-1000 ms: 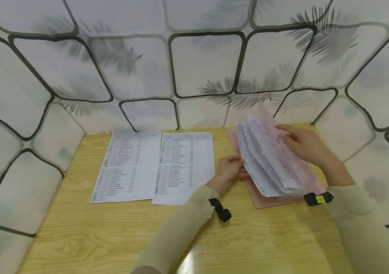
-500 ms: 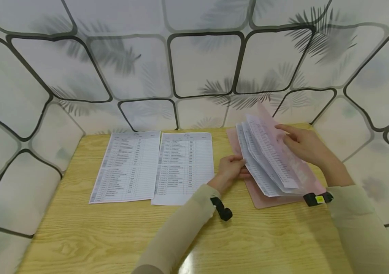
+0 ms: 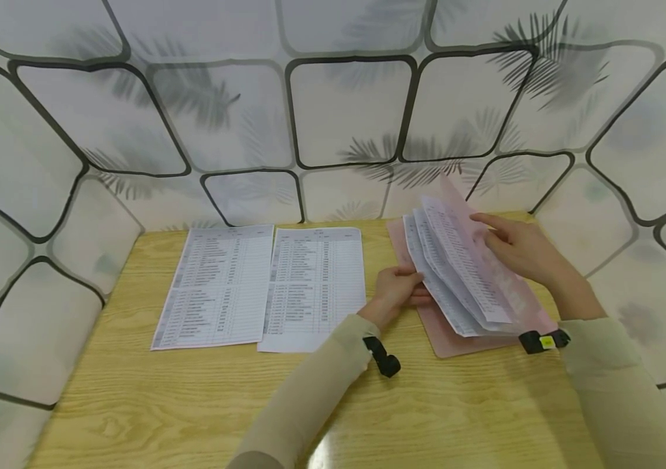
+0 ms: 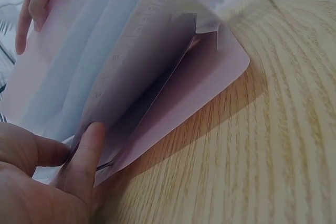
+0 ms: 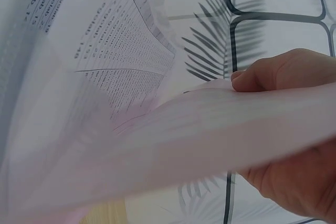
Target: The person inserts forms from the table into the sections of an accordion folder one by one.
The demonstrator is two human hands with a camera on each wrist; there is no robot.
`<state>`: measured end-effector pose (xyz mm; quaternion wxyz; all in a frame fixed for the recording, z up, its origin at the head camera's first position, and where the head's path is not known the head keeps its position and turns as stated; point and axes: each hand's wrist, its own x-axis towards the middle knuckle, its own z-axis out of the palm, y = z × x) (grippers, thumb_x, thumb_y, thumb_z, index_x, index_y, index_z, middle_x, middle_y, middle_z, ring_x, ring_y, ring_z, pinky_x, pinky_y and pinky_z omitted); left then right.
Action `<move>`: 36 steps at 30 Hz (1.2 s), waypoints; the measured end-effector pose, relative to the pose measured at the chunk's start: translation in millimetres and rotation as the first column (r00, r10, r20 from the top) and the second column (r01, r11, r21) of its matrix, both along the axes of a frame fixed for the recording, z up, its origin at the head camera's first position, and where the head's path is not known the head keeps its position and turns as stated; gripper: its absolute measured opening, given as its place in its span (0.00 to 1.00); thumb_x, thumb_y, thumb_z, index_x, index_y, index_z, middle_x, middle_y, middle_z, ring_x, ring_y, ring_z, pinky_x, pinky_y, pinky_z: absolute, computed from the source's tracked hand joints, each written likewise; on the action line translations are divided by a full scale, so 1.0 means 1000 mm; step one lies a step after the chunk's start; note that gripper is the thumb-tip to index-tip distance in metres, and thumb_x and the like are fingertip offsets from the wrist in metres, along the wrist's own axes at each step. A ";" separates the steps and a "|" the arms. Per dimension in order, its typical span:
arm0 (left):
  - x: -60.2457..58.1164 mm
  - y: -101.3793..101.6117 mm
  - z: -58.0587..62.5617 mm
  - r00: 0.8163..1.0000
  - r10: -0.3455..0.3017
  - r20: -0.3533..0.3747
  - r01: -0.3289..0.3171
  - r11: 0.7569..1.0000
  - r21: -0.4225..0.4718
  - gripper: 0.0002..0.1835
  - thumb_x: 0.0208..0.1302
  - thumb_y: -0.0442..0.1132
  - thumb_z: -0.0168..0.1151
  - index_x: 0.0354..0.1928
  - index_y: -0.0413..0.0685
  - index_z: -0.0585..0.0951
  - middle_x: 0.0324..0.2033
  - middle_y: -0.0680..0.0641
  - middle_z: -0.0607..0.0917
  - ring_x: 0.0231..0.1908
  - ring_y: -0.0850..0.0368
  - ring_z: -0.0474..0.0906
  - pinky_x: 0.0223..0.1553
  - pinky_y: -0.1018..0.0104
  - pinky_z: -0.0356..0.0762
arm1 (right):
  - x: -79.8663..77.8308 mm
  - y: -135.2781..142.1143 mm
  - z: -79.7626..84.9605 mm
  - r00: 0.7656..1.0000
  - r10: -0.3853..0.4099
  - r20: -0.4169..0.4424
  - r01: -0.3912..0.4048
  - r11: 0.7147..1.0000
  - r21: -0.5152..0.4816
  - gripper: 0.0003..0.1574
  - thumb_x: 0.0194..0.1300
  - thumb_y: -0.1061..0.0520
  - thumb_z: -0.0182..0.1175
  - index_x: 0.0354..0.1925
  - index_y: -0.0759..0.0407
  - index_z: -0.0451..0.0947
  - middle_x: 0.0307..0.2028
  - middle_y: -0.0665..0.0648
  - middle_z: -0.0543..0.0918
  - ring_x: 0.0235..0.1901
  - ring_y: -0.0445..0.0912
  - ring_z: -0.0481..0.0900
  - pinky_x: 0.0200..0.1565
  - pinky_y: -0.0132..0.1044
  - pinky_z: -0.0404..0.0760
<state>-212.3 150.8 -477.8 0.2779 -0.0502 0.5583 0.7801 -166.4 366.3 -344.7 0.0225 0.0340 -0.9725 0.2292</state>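
Note:
At the right of the table in the head view lies a pink folder [image 3: 439, 346], spread partly open with several printed sheets [image 3: 456, 277] fanned inside. My left hand [image 3: 394, 291] is at the folder's left side and pinches a sheet edge between thumb and finger. The left wrist view shows this left hand [image 4: 58, 171] close up, with a dark gap between the sheets and the lower cover [image 4: 205, 77]. My right hand [image 3: 520, 251] holds up the translucent pink front cover [image 5: 157, 163], thumb on one side and fingers on the other.
Two printed sheets lie side by side left of the folder: a left list [image 3: 215, 286] and a right list [image 3: 316, 286], their edges meeting. The wood-grain table [image 3: 151, 404] meets a patterned wall [image 3: 350, 111] behind and at both sides.
My left hand has shifted very slightly to the right along the sheets' edge. The right hand, the folder and the two lists look unmoved.

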 end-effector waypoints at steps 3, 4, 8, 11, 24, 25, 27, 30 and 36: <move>0.000 0.000 0.000 1.000 -0.016 -0.002 0.016 1.000 -0.019 0.07 0.72 0.28 0.63 0.48 0.32 0.83 0.40 0.25 0.89 0.29 0.45 0.92 0.35 0.55 0.93 | 0.000 0.000 0.000 1.000 0.000 -0.003 0.000 1.000 0.001 0.29 0.81 0.53 0.48 0.75 0.55 0.71 0.19 0.49 0.62 0.17 0.42 0.62 0.19 0.35 0.63; 0.000 0.000 0.000 1.000 -0.022 -0.007 0.022 0.999 -0.028 0.07 0.72 0.28 0.62 0.48 0.31 0.83 0.40 0.24 0.89 0.28 0.45 0.92 0.34 0.55 0.93 | 0.000 0.000 0.000 1.000 -0.001 -0.003 0.001 1.000 0.001 0.29 0.81 0.53 0.48 0.75 0.55 0.71 0.19 0.49 0.62 0.17 0.42 0.62 0.18 0.35 0.63; 0.001 0.002 0.000 0.999 -0.039 -0.027 0.037 0.998 -0.055 0.07 0.72 0.27 0.60 0.47 0.30 0.83 0.39 0.24 0.89 0.23 0.52 0.88 0.32 0.57 0.93 | 0.000 0.000 -0.001 1.000 -0.008 -0.001 0.008 1.000 0.001 0.29 0.81 0.53 0.47 0.75 0.54 0.71 0.19 0.49 0.62 0.17 0.41 0.62 0.18 0.35 0.63; 0.001 0.004 0.000 0.999 -0.042 -0.031 0.040 0.997 -0.063 0.06 0.71 0.27 0.61 0.45 0.31 0.83 0.38 0.26 0.90 0.21 0.54 0.86 0.32 0.58 0.93 | 0.000 0.001 -0.001 1.000 -0.001 -0.007 0.002 1.000 0.003 0.29 0.82 0.53 0.47 0.75 0.55 0.71 0.19 0.49 0.62 0.16 0.41 0.61 0.18 0.35 0.63; 0.000 0.005 0.002 0.999 -0.024 -0.025 0.022 0.997 -0.068 0.03 0.70 0.28 0.66 0.43 0.36 0.84 0.33 0.36 0.90 0.21 0.56 0.85 0.30 0.61 0.92 | 0.000 0.000 0.000 1.000 0.006 -0.006 -0.006 1.000 -0.003 0.29 0.82 0.52 0.47 0.75 0.55 0.71 0.19 0.48 0.62 0.17 0.41 0.62 0.18 0.35 0.64; 0.000 0.005 0.002 0.999 -0.022 -0.026 0.020 0.997 -0.070 0.03 0.70 0.28 0.66 0.43 0.36 0.84 0.33 0.37 0.90 0.21 0.56 0.85 0.29 0.61 0.92 | 0.000 0.000 0.000 1.000 0.006 -0.006 -0.006 1.000 -0.004 0.29 0.82 0.52 0.47 0.75 0.54 0.71 0.19 0.48 0.62 0.17 0.41 0.63 0.18 0.35 0.64; 0.000 0.005 0.003 0.999 -0.021 -0.030 0.019 0.997 -0.078 0.03 0.69 0.28 0.67 0.42 0.37 0.84 0.32 0.37 0.90 0.21 0.56 0.86 0.29 0.61 0.92 | 0.000 0.000 0.000 1.000 0.010 -0.012 -0.010 1.000 -0.004 0.29 0.82 0.52 0.47 0.75 0.55 0.72 0.19 0.48 0.62 0.17 0.41 0.63 0.18 0.35 0.64; 0.000 0.005 0.005 0.999 -0.018 -0.034 0.014 0.995 -0.096 0.02 0.69 0.28 0.68 0.41 0.38 0.84 0.31 0.37 0.90 0.22 0.54 0.87 0.31 0.60 0.92 | -0.001 0.000 -0.001 1.000 0.017 -0.020 -0.017 1.000 -0.006 0.29 0.82 0.52 0.47 0.75 0.55 0.72 0.19 0.48 0.62 0.16 0.41 0.63 0.17 0.35 0.65; 0.001 0.007 0.006 0.999 -0.001 -0.032 -0.002 0.994 -0.108 0.02 0.68 0.28 0.68 0.40 0.39 0.84 0.28 0.40 0.89 0.24 0.52 0.88 0.32 0.58 0.93 | -0.002 0.002 -0.002 0.999 0.024 -0.025 -0.024 1.000 0.003 0.29 0.82 0.52 0.47 0.75 0.56 0.72 0.18 0.47 0.62 0.15 0.41 0.62 0.16 0.36 0.65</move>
